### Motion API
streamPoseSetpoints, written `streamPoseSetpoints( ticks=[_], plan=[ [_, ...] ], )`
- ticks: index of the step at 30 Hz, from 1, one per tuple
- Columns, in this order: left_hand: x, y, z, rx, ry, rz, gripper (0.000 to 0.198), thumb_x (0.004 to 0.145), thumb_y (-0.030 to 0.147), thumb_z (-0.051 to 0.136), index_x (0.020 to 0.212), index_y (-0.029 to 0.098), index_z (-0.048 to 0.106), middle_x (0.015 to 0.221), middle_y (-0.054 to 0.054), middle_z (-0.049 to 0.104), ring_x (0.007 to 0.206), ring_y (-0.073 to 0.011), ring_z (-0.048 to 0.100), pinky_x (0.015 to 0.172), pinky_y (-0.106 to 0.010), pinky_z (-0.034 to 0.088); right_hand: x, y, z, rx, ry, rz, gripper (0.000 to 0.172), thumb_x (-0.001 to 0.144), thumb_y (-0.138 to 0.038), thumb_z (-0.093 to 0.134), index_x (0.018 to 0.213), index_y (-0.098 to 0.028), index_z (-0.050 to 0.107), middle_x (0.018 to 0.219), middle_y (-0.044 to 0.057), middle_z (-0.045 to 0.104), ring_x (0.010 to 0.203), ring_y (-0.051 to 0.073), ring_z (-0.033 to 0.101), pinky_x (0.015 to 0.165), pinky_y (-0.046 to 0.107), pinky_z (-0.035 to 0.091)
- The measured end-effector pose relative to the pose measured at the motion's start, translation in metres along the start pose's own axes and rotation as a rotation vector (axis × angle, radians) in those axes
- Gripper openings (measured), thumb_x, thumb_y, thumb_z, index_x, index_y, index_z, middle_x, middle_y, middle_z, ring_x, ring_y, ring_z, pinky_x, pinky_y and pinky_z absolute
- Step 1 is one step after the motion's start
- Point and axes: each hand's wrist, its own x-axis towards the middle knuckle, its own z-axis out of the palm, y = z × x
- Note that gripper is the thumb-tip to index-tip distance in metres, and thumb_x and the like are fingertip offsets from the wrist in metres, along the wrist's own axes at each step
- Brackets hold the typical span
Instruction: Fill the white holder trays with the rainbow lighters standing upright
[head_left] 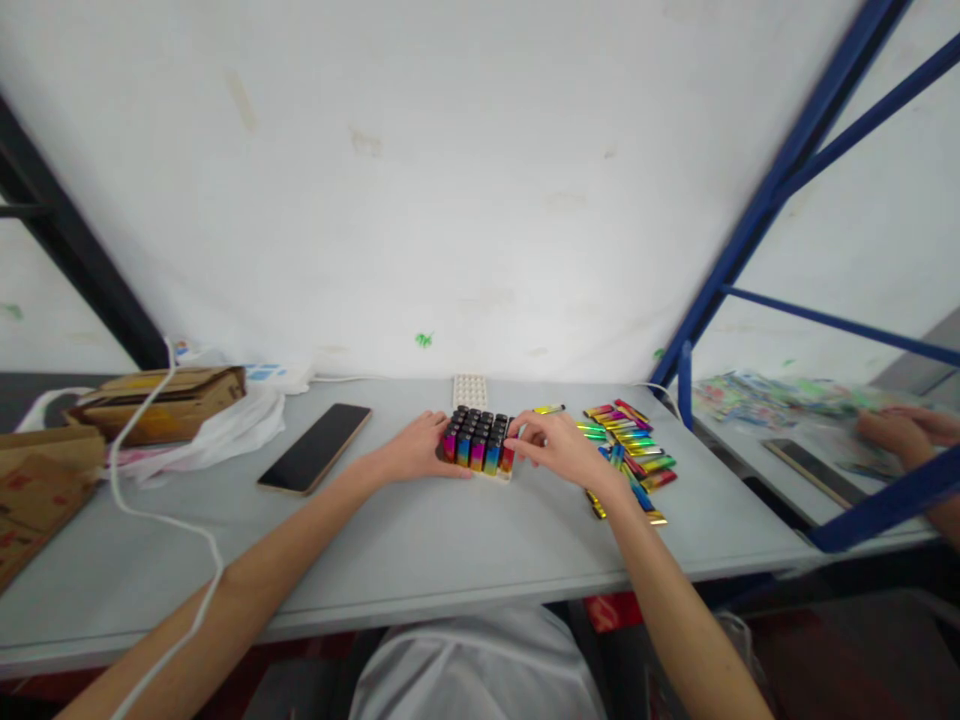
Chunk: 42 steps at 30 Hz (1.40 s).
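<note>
A block of shiny rainbow-coloured tubes with black tops (477, 438) stands upright in rows in a pale tray (504, 478). My left hand (422, 447) grips the left side of the block, thumb along its front edge. At the front right corner, my right hand (551, 446) has its fingers closed on a reddish-gold tube (508, 461). To the right lies a loose pile of similar shiny tubes (634, 440), and a single yellow one (550, 409) is behind my right hand. A white tray with rows of round holes (470, 390) rests behind the block.
A phone (315, 448) lies on the grey table (405, 560) at left. Farther left are an open cardboard box (169, 400), plastic bags and a white cable (169, 520). A blue metal frame (750, 240) rises at right; beyond it are another person's hands (900, 428).
</note>
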Motion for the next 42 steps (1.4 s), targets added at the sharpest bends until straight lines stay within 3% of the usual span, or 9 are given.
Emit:
streamPoseSetpoints(
  ticks=[5,9,12,15,19,25,33,37,42],
  plan=[
    [0.000,-0.001,0.000,-0.005,-0.002,-0.004,0.071,0.077,0.080,0.081,0.114,0.020,0.073,0.115,-0.012,0.074,0.110,-0.0357,0.068,0.101,-0.044,0.051,0.001,0.013,-0.017,-0.123,0.194,0.047,0.032,0.108,-0.047,0.056,0.100,-0.021,0.073,0.074,0.002,0.077,0.061,0.018,0.068,0.071,0.029,0.053],
    [-0.001,-0.001,-0.001,-0.019,0.014,-0.002,0.071,0.076,0.081,0.081,0.113,0.021,0.073,0.114,-0.011,0.075,0.108,-0.0356,0.068,0.101,-0.044,0.052,0.001,0.058,-0.031,-0.336,0.411,0.037,0.034,0.107,-0.036,0.050,0.121,-0.017,0.073,0.116,0.017,0.080,0.108,0.030,0.076,0.103,0.045,0.056],
    [-0.002,0.001,-0.001,-0.018,0.024,0.010,0.068,0.076,0.079,0.082,0.112,0.022,0.073,0.113,-0.010,0.076,0.107,-0.0353,0.068,0.100,-0.044,0.053,-0.001,0.096,-0.027,-0.456,0.303,0.068,0.048,0.104,-0.030,0.047,0.146,-0.015,0.065,0.151,0.022,0.065,0.143,0.033,0.061,0.124,0.053,0.044],
    [-0.001,0.002,-0.002,-0.010,0.022,0.019,0.063,0.076,0.075,0.083,0.108,0.022,0.074,0.112,-0.010,0.076,0.107,-0.0356,0.068,0.100,-0.044,0.053,-0.006,0.117,-0.014,-0.534,0.098,0.188,0.053,0.105,-0.026,0.047,0.156,-0.015,0.059,0.164,0.022,0.055,0.155,0.034,0.049,0.129,0.056,0.038],
    [-0.001,0.003,-0.003,-0.012,0.026,0.015,0.063,0.076,0.074,0.085,0.110,0.022,0.074,0.113,-0.010,0.076,0.110,-0.0356,0.068,0.101,-0.044,0.053,-0.009,0.118,-0.003,-0.575,-0.007,0.267,0.044,0.108,-0.027,0.050,0.148,-0.019,0.066,0.156,0.019,0.064,0.146,0.034,0.060,0.126,0.055,0.040],
    [-0.002,0.001,-0.001,-0.008,0.045,0.003,0.066,0.074,0.075,0.085,0.112,0.022,0.074,0.115,-0.011,0.077,0.109,-0.0355,0.068,0.101,-0.045,0.054,-0.003,0.098,-0.017,-0.484,0.013,0.108,0.037,0.106,-0.025,0.057,0.138,-0.016,0.074,0.144,0.019,0.072,0.138,0.030,0.066,0.123,0.047,0.046],
    [-0.002,-0.001,0.000,-0.031,0.038,-0.011,0.071,0.073,0.078,0.085,0.115,0.022,0.074,0.116,-0.011,0.076,0.109,-0.0358,0.068,0.101,-0.045,0.054,-0.011,0.095,-0.033,-0.455,-0.162,0.085,0.033,0.090,-0.024,0.080,0.123,-0.021,0.081,0.155,0.017,0.065,0.142,0.035,0.063,0.124,0.052,0.044],
    [-0.002,0.000,-0.002,-0.039,0.027,-0.011,0.070,0.074,0.077,0.085,0.115,0.022,0.074,0.117,-0.012,0.076,0.109,-0.0364,0.068,0.101,-0.046,0.053,-0.009,0.090,-0.030,-0.452,-0.107,0.090,0.018,0.089,-0.017,0.077,0.106,-0.021,0.080,0.135,0.014,0.076,0.131,0.032,0.069,0.120,0.050,0.045],
    [-0.001,0.001,-0.001,-0.012,0.016,0.006,0.065,0.076,0.074,0.086,0.113,0.021,0.074,0.116,-0.011,0.076,0.111,-0.0360,0.067,0.102,-0.045,0.052,-0.003,0.073,-0.023,-0.224,0.086,0.086,0.017,0.100,-0.031,0.067,0.114,-0.022,0.067,0.102,0.007,0.081,0.093,0.024,0.075,0.088,0.039,0.056]
  ],
)
